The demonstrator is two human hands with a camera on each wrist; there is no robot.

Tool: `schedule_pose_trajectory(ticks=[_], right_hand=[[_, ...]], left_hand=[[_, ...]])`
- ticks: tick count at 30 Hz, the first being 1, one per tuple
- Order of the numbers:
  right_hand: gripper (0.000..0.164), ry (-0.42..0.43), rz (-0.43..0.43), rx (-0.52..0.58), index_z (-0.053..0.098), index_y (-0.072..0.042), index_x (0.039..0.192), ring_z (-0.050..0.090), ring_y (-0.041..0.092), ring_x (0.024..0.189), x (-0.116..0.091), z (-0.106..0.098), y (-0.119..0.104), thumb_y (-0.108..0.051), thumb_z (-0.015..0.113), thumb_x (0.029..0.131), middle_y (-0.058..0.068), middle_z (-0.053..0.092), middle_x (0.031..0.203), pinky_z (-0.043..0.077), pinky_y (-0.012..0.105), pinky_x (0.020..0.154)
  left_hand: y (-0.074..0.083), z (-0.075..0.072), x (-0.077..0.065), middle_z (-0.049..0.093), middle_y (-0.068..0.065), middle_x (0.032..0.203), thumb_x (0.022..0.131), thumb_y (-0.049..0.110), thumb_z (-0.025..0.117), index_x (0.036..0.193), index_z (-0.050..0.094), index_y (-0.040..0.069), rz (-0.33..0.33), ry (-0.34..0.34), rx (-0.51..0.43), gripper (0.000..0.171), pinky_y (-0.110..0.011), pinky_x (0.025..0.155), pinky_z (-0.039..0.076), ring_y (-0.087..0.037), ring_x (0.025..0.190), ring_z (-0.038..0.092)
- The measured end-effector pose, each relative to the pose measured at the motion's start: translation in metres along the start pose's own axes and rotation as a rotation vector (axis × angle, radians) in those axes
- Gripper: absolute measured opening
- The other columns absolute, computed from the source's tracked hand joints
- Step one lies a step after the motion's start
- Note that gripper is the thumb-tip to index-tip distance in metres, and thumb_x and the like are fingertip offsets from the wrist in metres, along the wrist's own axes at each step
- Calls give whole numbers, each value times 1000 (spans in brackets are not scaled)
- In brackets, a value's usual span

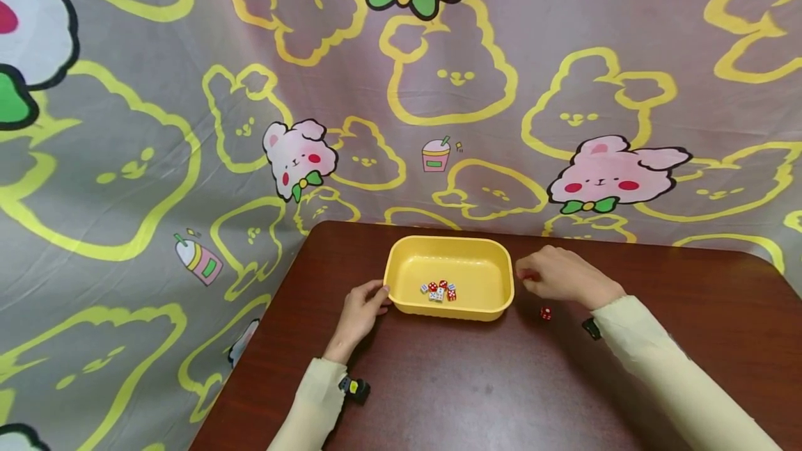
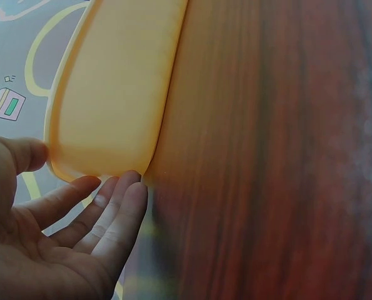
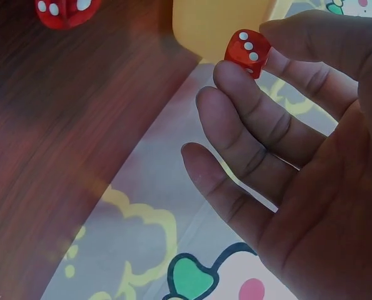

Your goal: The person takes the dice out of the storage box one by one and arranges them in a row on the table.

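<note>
A yellow tray [image 1: 449,313] stands on the table, with several red and white dice [image 1: 441,291] inside toward its near side. My left hand [image 1: 358,312] touches the tray's left end. In the left wrist view, its thumb is at the rim and its loosely extended fingers are at the end wall. Just beyond the tray's right end, my right hand [image 1: 567,275] pinches a red die [image 3: 244,52] between thumb and fingertips; three white pips show on one face. The other fingers are spread. Another red die [image 1: 546,313] lies on the table below that hand.
The dark brown wooden table [image 1: 476,381] reaches back to a grey cloth [image 1: 351,82] printed with cartoon rabbits, which hangs behind it and on the left. A small black device [image 1: 355,389] is on the left wrist, and another [image 1: 592,328] on the right.
</note>
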State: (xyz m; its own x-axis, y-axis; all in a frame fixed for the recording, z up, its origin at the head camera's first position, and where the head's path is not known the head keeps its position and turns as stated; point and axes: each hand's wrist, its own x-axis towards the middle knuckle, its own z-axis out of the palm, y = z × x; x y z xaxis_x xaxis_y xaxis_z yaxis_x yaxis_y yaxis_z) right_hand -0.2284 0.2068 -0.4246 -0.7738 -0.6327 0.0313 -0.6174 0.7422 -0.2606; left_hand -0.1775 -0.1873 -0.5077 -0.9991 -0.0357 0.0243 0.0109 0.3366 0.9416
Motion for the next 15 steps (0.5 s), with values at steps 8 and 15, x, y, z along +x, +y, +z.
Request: schedule_pose_trajectory(ticks=[8,15], right_hand=[[29,1,21,-17,58,-28,70,42,3,58,-11,3,9,-6,70,84,-15,47,62,34,20,50],[28,-31,63,8,59,-28,71,43,4,58,-18,9,17,-9,72,86,-14,47,62,35,19,50]], left_hand=[[-1,0,1,73,-26,118,106,18,59,130,67,-6,-1,-2,-4,35,-34,81,68,-28,97,76],[-1,0,1,74,-25,118,106,20,60,130,68,-5,2,0,5,35,-36,82,68,-28,97,76]])
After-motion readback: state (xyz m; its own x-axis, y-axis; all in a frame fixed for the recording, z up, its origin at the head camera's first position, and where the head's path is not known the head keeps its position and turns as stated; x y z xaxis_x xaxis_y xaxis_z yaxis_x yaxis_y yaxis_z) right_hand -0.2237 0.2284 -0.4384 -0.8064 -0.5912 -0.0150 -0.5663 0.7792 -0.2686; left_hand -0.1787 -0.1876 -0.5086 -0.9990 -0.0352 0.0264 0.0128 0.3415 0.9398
